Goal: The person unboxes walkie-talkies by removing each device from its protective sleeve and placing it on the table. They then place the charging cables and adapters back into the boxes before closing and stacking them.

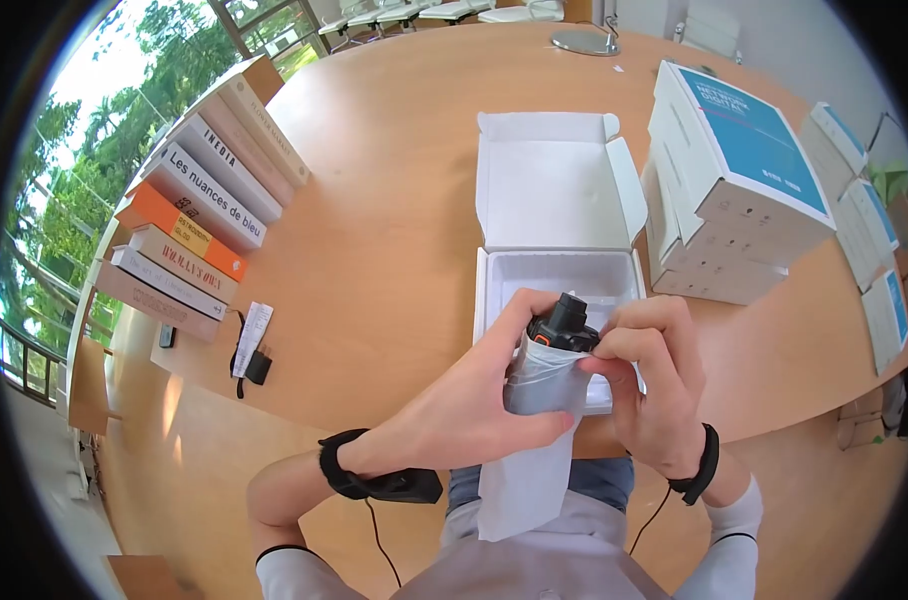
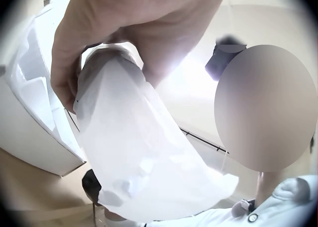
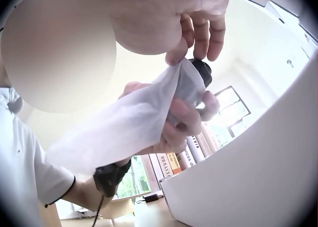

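A black device (image 1: 568, 325) with a stubby raised top and a small orange mark pokes out of the mouth of a thin white translucent bag (image 1: 524, 480). My left hand (image 1: 474, 390) grips the bagged device around its body, thumb across the front. With thumb and fingertips, my right hand (image 1: 656, 375) pinches the bag's edge beside the device's top. In the left wrist view the bag (image 2: 134, 142) hangs long and loose below the left hand (image 2: 119, 18). The right wrist view shows the right fingertips at the bag's rim (image 3: 181, 70). The device's lower part is hidden inside the bag.
Behind my hands an open white box (image 1: 549, 185) lies on the wooden table (image 1: 394, 200), its lid folded back. White boxes with blue labels (image 1: 744, 130) are stacked at the right. A row of books (image 1: 194, 200) stands left, with a black corded item (image 1: 259, 367) nearby.
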Tool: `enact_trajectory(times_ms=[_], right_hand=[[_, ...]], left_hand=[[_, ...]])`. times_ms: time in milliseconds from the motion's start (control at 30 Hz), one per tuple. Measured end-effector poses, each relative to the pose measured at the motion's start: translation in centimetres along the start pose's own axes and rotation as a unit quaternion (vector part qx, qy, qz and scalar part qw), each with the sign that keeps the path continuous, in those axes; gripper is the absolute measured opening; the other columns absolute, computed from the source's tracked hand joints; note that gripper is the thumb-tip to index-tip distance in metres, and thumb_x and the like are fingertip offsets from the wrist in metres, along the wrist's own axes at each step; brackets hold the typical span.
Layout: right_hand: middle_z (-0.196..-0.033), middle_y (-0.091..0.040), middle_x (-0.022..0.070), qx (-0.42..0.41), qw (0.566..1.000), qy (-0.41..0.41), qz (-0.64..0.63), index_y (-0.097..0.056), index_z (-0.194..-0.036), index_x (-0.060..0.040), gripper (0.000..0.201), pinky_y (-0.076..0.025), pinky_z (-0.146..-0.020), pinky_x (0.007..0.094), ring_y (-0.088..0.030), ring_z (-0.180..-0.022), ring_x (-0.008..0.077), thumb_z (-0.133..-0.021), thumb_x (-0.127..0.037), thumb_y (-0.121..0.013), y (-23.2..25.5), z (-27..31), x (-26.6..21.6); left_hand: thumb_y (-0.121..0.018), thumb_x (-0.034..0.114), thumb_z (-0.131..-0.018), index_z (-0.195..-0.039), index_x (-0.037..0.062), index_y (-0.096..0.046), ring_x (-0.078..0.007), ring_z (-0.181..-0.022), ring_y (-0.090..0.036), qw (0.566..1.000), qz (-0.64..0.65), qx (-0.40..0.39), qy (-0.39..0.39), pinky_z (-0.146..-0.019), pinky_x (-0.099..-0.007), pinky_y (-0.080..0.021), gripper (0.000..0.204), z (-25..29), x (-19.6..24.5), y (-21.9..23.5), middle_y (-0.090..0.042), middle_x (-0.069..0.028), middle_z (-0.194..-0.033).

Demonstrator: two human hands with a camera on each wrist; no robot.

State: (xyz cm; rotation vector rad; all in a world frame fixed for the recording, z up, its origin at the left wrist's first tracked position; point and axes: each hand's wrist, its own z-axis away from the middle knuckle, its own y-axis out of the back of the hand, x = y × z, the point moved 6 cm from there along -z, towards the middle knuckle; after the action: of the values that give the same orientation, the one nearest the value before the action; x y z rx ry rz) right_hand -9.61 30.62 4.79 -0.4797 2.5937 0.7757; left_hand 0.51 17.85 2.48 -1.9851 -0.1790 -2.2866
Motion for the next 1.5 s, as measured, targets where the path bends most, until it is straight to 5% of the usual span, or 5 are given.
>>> enact_trajectory(times_ms=[300,700,967,1200,1500], right_hand=[[-0.094,-0.057,0.0114,-0.046,0.998,0.005,0.04,-0.063,-0.097,-0.0021,0.03,-0.047,-0.064,0.0412,-0.058,-0.08,0.0301,-0.076,0.006,-0.082,-0.5,-0.3,-0.7],[-0.108,-0.06,0.0104,-0.059,0.986,-0.086,-0.13,-0.058,-0.113,-0.0011,0.043,-0.051,-0.079,0.0357,-0.061,-0.097,0.0256,-0.08,0.004,-0.083,1.8,-1.7,1.6],[-0.111,-0.064,0.0037,-0.296,0.829,-0.297,-0.37,-0.07,-0.119,-0.0021,0.032,-0.048,-0.086,0.0305,-0.061,-0.103,0.0167,-0.091,-0.009,-0.082,-1.8,0.2,3.9],[-0.082,-0.063,0.0044,-0.134,0.97,-0.196,-0.053,-0.064,-0.098,0.0013,0.016,-0.045,-0.073,0.0265,-0.056,-0.081,0.0107,-0.091,-0.004,-0.077,2.4,-4.4,2.3],[-0.084,-0.063,0.0316,-0.179,0.961,-0.212,0.019,-0.05,-0.095,0.007,0.01,-0.053,-0.069,0.0463,-0.069,-0.09,0.0479,-0.092,0.011,-0.059,0.4,-3.6,7.9]], left_hand=[[-0.082,0.014,-0.089,-0.117,0.0063,-0.053,-0.0088,-0.088,-0.057,0.997,-0.01,0.061,-0.049,-0.078,-0.0274,-0.049,0.041,-0.4,-0.9,0.3,-0.062,-0.0018,-0.104],[-0.085,0.003,-0.085,-0.167,0.0145,0.001,-0.0212,-0.118,-0.066,0.995,0.09,0.015,0.029,-0.101,-0.0396,-0.053,0.12,1.3,-1.7,-1.1,-0.063,-0.0176,-0.135],[-0.089,0.005,-0.082,-0.167,0.0105,-0.005,-0.0292,-0.14,-0.053,0.986,-0.152,0.043,-0.051,-0.111,-0.0446,-0.049,0.12,1.0,-1.1,-0.8,-0.039,-0.0206,-0.159],[-0.089,0.005,-0.081,-0.167,0.0072,-0.014,-0.0328,-0.131,-0.058,0.996,-0.089,0.004,-0.028,-0.108,-0.046,-0.051,0.114,1.1,-1.7,-0.6,-0.047,-0.0158,-0.151],[-0.087,0.002,-0.075,-0.158,0.0092,-0.043,-0.0413,-0.128,-0.058,0.885,-0.436,0.035,-0.158,-0.102,-0.0469,-0.053,0.094,-0.2,-2.1,-2.1,-0.047,-0.0224,-0.15]])
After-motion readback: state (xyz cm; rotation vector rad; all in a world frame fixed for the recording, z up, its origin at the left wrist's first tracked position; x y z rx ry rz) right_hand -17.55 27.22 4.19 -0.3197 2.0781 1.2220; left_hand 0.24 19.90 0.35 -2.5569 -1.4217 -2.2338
